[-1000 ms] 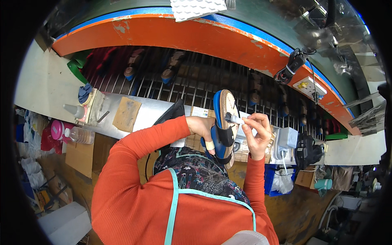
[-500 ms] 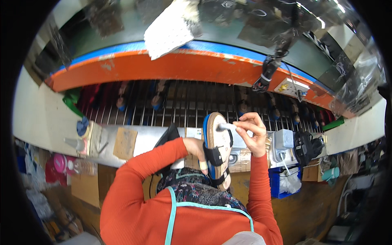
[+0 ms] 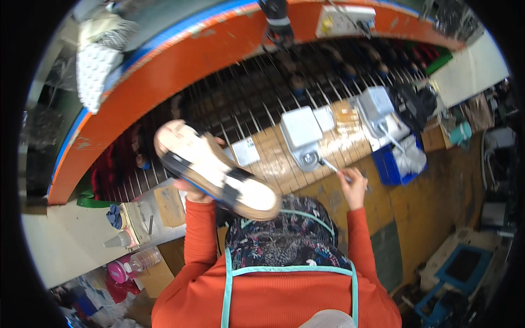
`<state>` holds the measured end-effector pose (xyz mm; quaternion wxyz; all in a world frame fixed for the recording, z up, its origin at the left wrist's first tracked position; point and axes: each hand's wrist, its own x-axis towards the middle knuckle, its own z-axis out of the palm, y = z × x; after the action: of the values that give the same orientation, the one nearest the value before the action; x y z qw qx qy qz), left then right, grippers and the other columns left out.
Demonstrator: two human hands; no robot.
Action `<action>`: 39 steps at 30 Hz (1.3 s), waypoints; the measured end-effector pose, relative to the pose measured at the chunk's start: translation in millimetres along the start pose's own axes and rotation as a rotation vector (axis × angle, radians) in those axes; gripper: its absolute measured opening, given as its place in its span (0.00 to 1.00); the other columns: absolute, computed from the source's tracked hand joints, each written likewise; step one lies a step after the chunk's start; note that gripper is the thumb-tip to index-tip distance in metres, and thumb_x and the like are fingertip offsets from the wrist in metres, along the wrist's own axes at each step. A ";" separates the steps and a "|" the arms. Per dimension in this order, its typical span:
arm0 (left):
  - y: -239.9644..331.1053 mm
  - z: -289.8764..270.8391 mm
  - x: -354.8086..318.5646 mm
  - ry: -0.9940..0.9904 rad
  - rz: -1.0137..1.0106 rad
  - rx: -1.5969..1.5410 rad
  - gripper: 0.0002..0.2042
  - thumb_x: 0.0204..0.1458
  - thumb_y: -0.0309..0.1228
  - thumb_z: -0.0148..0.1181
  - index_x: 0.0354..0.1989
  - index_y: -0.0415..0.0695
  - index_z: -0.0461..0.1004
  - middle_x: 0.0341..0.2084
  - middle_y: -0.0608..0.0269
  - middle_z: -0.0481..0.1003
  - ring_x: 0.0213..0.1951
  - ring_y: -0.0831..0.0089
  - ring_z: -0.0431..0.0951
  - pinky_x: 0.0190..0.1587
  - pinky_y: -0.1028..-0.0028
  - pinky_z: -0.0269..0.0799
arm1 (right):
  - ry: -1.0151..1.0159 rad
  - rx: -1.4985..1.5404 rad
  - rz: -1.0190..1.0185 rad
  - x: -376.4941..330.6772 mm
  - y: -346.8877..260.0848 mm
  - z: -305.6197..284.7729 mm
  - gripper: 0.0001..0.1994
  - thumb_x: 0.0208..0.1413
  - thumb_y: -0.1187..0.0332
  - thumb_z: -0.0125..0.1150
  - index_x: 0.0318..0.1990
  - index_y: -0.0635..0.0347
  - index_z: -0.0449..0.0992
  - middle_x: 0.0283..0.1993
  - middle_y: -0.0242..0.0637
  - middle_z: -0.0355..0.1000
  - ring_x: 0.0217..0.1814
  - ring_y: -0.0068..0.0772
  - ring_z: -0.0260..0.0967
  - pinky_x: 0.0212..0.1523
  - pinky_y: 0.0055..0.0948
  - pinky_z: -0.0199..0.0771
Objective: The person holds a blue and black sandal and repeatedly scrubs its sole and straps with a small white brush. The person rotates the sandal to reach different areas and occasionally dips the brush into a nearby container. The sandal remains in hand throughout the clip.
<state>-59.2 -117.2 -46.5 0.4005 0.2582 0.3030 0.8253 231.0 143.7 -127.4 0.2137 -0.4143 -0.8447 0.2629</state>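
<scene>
My left hand [image 3: 192, 191] grips an open-toed sandal [image 3: 212, 163] with a pale footbed, black straps and a tan sole edge. The sandal is tilted, its footbed facing up, and hides part of that hand's fingers. To the right, my right hand [image 3: 354, 187] pinches the thin pale handle of a brush [image 3: 330, 165]. The brush's dark tip is at the small round cup [image 3: 310, 158] of a grey dispenser [image 3: 302, 129]; whether it dips inside I cannot tell. The dispenser stands on a brown taped board [image 3: 272, 158].
A second dispenser [image 3: 376, 101] stands further right, above a blue bin [image 3: 390, 167] holding white plastic. Beyond the board are metal rods [image 3: 249, 112] and an orange beam [image 3: 164, 57] with a power strip [image 3: 346, 22]. A clear bottle [image 3: 145, 259] lies at lower left.
The brush has left the sandal's footbed and moved to the dispenser cup. My left hand has swung the sandal left and turned it. The whole view has rotated.
</scene>
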 end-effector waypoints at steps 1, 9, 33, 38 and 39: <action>1.8 -1.6 -1.4 -0.073 -0.033 -0.251 0.57 0.30 0.74 0.61 0.64 0.44 0.55 0.45 0.46 0.66 0.42 0.49 0.72 0.51 0.48 0.70 | 0.052 -0.051 -0.041 -4.5 5.6 10.7 0.07 0.53 0.59 0.64 0.31 0.48 0.82 0.30 0.30 0.73 0.31 0.35 0.69 0.40 0.37 0.55; -14.5 -21.3 -17.0 -0.011 -0.192 -0.499 0.45 0.52 0.58 0.57 0.67 0.35 0.51 0.32 0.59 0.67 0.30 0.69 0.71 0.57 0.56 0.62 | 0.165 -0.248 -0.214 8.8 6.9 59.2 0.03 0.50 0.64 0.66 0.30 0.49 0.81 0.29 0.30 0.71 0.30 0.33 0.67 0.39 0.37 0.51; -49.7 22.6 36.9 0.277 -0.200 0.129 0.38 0.57 0.65 0.40 0.61 0.41 0.63 0.45 0.62 0.75 0.40 0.76 0.78 0.43 0.76 0.77 | 0.130 0.305 -0.409 43.4 -88.7 -12.8 0.05 0.50 0.73 0.68 0.35 0.56 0.83 0.29 0.29 0.76 0.28 0.19 0.69 0.32 0.21 0.65; -34.6 70.9 47.4 0.118 -0.167 0.152 0.37 0.55 0.65 0.45 0.50 0.38 0.70 0.31 0.59 0.77 0.28 0.72 0.79 0.33 0.77 0.77 | 0.197 0.421 -0.579 38.3 -170.3 -52.0 0.09 0.48 0.77 0.68 0.39 0.57 0.83 0.35 0.33 0.72 0.29 0.20 0.68 0.30 0.19 0.68; -38.6 78.4 46.8 0.242 -0.131 0.165 0.38 0.55 0.66 0.44 0.48 0.35 0.70 0.32 0.56 0.78 0.28 0.73 0.79 0.34 0.76 0.76 | 0.149 0.518 -0.536 36.8 -178.0 -51.3 0.10 0.47 0.78 0.68 0.39 0.58 0.83 0.36 0.34 0.71 0.29 0.19 0.68 0.29 0.19 0.68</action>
<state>-12.8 -36.8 -11.6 0.3916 0.1685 0.4320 0.7947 135.3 95.0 28.0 0.4333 -0.1287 -0.8110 0.3715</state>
